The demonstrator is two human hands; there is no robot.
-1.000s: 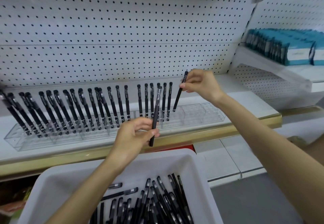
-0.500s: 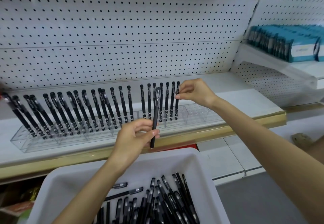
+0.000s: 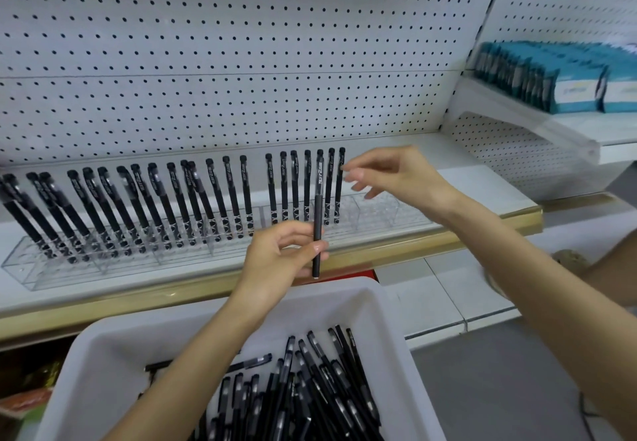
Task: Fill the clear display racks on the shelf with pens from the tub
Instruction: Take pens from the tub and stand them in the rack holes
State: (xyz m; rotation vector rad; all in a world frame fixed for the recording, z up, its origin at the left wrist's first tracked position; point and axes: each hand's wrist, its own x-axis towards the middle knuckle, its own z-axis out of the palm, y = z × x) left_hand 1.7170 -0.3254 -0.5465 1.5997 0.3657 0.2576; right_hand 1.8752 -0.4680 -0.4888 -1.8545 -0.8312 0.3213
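- My left hand (image 3: 279,261) pinches one pen (image 3: 317,213), upright, just in front of the rack (image 3: 389,211).
- My right hand (image 3: 389,175), fingers loose and empty, hovers above the rack's empty right-end slots, nearer them.

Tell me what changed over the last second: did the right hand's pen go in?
The right hand lowered its pen into the clear rack at the right end of the row, then released its grip; it is open now. The left hand still holds another pen upright above the tub.
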